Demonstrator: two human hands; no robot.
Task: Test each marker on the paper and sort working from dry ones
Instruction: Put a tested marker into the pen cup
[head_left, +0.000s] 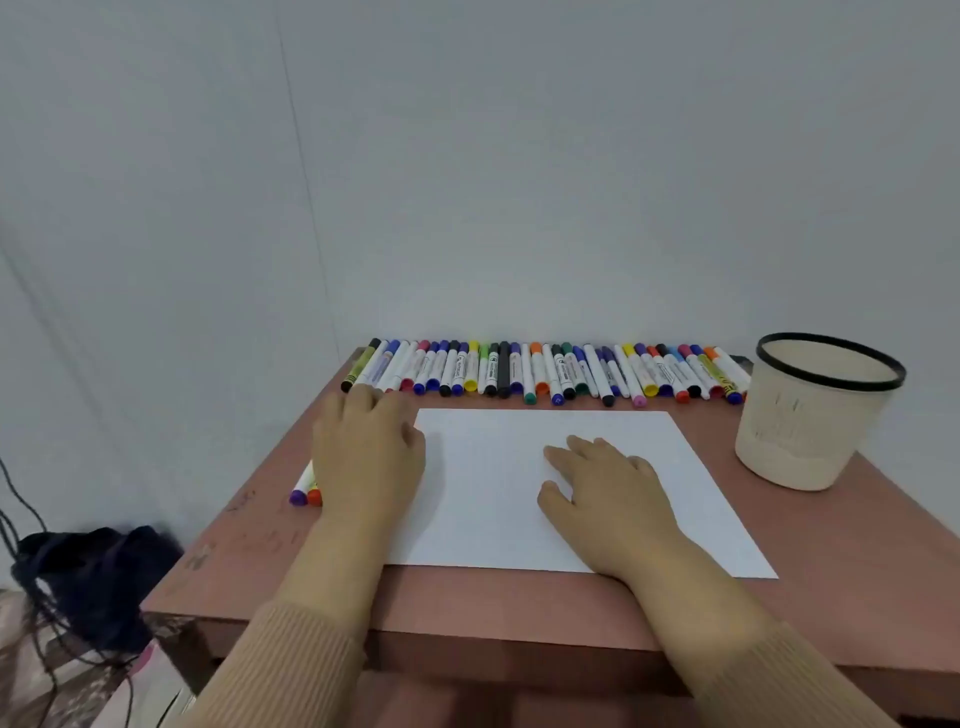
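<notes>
Desk (519, 608), reddish-brown, against grey wall (519, 182): marker row (545, 371) along far edge, paper (493, 493) centre, cream bin (810, 426) right. Our right hand (608, 488) flat on paper; our left hand (363, 457) at row's left end, grip indiscernible.

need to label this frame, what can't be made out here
Head view, the only one:
The left hand hides its own fingertips at the marker row, so whether it grips a marker is unclear.
The two markers left of the paper are mostly covered by that hand.
The bin wall hides its contents.
Print on the marker barrels is too small and blurred.
</notes>
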